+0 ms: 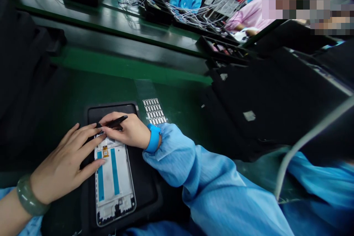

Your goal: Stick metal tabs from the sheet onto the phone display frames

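A phone frame [107,180] with two blue strips and a small orange flex piece lies on a black tray [146,188]. My right hand [128,129], with a blue wristband, has its fingers closed round a black pen-like tool [117,121] at the frame's upper end. The tool's tip is hidden by the fingers. My left hand [73,153] rests with fingers spread over the frame's upper left edge, the thumb close to the orange piece. A sheet of small metallic labels [155,111] lies beyond my right wrist.
Black stacked trays [249,103] rise at the right, with a grey cable [306,132] in front. Dark material [22,81] stands at the left. Across the back runs a green shelf [110,25] with black boxes and white cables; people sit beyond it.
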`<state>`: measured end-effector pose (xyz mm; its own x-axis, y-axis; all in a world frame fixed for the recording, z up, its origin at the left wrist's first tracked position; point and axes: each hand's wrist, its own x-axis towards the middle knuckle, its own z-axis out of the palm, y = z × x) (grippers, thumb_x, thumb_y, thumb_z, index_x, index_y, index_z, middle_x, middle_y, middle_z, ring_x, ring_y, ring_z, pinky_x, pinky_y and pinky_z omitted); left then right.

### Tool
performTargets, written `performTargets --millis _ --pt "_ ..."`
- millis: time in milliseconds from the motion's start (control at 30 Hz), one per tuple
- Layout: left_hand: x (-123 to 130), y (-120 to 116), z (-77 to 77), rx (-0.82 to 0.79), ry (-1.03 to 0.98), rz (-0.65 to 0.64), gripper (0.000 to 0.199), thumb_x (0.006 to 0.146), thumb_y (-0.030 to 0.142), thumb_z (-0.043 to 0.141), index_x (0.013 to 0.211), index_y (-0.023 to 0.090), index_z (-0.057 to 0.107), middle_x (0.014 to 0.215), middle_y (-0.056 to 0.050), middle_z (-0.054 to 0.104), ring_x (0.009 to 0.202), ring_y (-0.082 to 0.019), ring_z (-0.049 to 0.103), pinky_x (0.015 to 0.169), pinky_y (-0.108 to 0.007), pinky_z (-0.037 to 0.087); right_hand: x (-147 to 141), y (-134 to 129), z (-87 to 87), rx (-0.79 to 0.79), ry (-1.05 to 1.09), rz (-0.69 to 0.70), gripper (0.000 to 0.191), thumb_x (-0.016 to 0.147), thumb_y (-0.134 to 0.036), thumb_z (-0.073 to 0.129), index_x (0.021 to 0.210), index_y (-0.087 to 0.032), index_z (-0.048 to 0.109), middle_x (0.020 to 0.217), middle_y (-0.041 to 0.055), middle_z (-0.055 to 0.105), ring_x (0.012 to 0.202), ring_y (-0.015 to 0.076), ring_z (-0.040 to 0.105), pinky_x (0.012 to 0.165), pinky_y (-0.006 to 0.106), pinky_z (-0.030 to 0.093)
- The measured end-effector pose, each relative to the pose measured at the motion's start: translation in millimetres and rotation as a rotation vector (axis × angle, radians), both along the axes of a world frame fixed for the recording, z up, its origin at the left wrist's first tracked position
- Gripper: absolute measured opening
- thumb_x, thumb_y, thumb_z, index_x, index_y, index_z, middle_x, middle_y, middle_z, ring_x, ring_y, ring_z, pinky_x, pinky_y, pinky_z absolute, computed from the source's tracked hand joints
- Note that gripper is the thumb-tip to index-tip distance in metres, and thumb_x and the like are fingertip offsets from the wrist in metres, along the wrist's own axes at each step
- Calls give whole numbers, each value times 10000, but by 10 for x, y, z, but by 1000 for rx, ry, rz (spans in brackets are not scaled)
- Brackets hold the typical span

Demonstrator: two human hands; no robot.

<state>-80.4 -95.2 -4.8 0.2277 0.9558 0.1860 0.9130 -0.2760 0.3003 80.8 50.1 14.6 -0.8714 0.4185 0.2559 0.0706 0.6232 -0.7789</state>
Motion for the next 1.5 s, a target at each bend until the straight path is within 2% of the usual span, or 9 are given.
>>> performTargets --millis 100,267,400,567,1000,1067,1267,1367,1500 --pt "-5 6 -2 -7 2 -2 542 823 463 551 1302 221 472 1362 -86 473 1283 -277 419 1123 -518 274 -10 -4 -4 31 -7 1 217 883 -299 504 1009 -150 599 984 61 678 865 132 653 793 241 525" --pt "-6 11 6 -15 13 -2 540 827 469 544 1303 227 465 1365 -84 468 1285 -272 414 1121 -524 270 -1 2 -13 -34 23 -33 208 876 -297 515 965 -134 607 909 52 673 763 111 649 714 207 528" --pt "-3 7 18 -19 21 -6 540 833 477 534 1307 232 454 1367 -83 464 1289 -261 406 1123 -519 265 -4 -3 -4 30 28 -37 189 863 -283 521 941 -138 615 909 52 676 769 115 642 720 214 524" --pt "3 4 22 -10 26 -6 533 842 482 519 1303 223 456 1362 -87 465 1285 -258 409 1123 -519 264 5 28 20 -55 16 -53 200 853 -268 525 970 -124 600 875 47 671 732 101 642 677 191 526" --pt "-5 6 10 4 -1 -5 547 829 467 542 1307 217 457 1330 -89 494 1271 -268 428 1123 -523 271 -44 -16 93 324 -83 93 142 879 -200 476 970 -143 569 876 52 651 806 136 616 728 241 496" --pt "-4 7 10 4 -8 -4 544 827 463 545 1304 214 464 1334 -90 494 1267 -271 435 1122 -520 274 -31 0 69 275 -48 60 130 874 -205 488 942 -140 577 875 50 654 804 128 620 734 234 500" --pt "-7 8 10 -4 22 -5 521 840 461 525 1299 222 464 1360 -88 465 1288 -263 407 1119 -516 276 20 47 4 -80 43 -89 158 844 -265 555 925 -135 596 874 25 669 741 93 637 658 186 529" --pt "-9 2 12 -2 31 -4 534 842 463 523 1308 215 449 1354 -91 468 1284 -254 410 1122 -506 274 5 16 -20 -76 56 -80 175 849 -274 551 946 -138 603 884 24 673 735 89 643 669 186 533" --pt "-2 4 24 15 45 -8 531 834 464 531 1297 213 458 1337 -89 485 1282 -260 413 1132 -521 241 -5 -16 -56 87 81 -69 186 859 -263 533 970 -130 602 900 41 674 781 102 643 728 198 526"
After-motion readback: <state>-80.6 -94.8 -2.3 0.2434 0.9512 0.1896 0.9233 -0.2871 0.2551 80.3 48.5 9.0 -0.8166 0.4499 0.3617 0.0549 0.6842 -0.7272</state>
